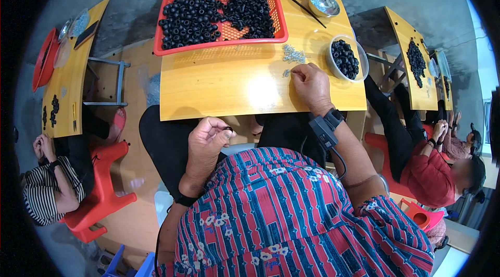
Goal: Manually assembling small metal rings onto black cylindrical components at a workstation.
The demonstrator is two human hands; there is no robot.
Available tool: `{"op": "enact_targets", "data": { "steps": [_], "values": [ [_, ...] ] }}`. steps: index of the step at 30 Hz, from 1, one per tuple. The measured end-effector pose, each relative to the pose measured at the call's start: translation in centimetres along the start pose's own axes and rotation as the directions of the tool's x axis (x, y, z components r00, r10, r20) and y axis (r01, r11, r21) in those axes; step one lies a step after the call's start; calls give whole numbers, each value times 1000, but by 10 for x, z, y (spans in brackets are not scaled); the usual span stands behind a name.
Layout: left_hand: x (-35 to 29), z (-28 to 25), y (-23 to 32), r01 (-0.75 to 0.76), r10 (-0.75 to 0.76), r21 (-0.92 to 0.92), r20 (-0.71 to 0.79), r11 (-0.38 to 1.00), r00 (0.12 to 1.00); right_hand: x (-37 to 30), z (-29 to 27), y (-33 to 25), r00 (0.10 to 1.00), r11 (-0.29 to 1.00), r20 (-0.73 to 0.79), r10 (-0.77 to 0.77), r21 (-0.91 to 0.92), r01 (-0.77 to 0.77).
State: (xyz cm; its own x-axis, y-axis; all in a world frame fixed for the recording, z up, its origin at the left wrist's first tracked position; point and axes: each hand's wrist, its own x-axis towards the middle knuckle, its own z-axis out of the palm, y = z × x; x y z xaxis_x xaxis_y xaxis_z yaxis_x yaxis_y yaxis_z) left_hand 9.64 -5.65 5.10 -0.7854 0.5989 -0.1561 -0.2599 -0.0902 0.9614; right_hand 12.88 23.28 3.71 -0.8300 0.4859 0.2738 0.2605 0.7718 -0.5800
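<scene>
Black and small, a ring [228,128] is pinched by the left hand [206,139], just off the near edge of the yellow table [219,84]. Clear small pieces [294,54] are heaped just beyond the right hand [312,87], the nearer one; whether any is gripped there cannot be told.

The middle table [219,82] bears one red basket [224,46], one clear tub [337,74], one black stick [302,8]

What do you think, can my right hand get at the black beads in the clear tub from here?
Probably yes. The right hand is close by, left of the clear tub, with nothing apparently between them, and the black beads look uncovered. Whether it already pinches something is hard to see.
</scene>
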Motion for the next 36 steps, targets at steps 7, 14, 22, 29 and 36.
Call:
{"op": "enact_targets", "data": {
  "steps": [7,14,22,29,36],
  "values": [
    [-3,-3,1,-5,5,-7,-16,1000,1000,-1,3,3,999,1000,-32,-25,14,26],
    [0,-3,1,16,-17,-31,-33,999,999,-2,6,5,994,985,-101,-49,160,65],
    [17,-3,-3,21,-27,-172,-28,985,999,-20,-6,-77,953,663,299,47,704,-254],
    [50,-7,-4,-77,66,-203,-59,976,996,-22,35,-109,895,629,431,-111,728,-273],
    [53,-6,4,-72,58,-145,-102,987,993,-8,34,-111,930,829,239,-280,549,108]
  ]
}}
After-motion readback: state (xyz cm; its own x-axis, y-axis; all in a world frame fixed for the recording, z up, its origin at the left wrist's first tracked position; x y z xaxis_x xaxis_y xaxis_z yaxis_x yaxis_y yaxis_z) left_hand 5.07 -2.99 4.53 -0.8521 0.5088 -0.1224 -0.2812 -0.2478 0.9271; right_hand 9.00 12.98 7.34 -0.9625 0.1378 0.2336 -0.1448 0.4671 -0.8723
